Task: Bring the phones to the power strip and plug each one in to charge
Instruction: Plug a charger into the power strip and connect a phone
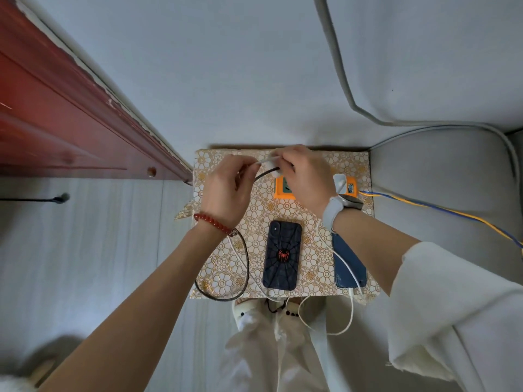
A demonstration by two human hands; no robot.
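Observation:
Two phones lie face down on a small table with a gold flower cloth point(317, 267): one in a black spider-web case point(282, 255) in the middle, and a blue phone point(347, 265) to its right with a white cable point(343, 315) at its near end. An orange power strip point(283, 188) lies at the back, partly hidden by my right hand; a white charger point(339, 183) is plugged into its right part. My left hand point(225, 190) pinches the end of a black braided cable point(245, 267). My right hand point(304, 176) holds a white charger plug point(271, 166) above the strip.
A red wooden door frame point(70, 108) runs along the left. A grey sofa point(438, 179) stands to the right, with the strip's blue and yellow wires point(441, 212) crossing it. My legs and slippers point(246, 312) are below the table's near edge.

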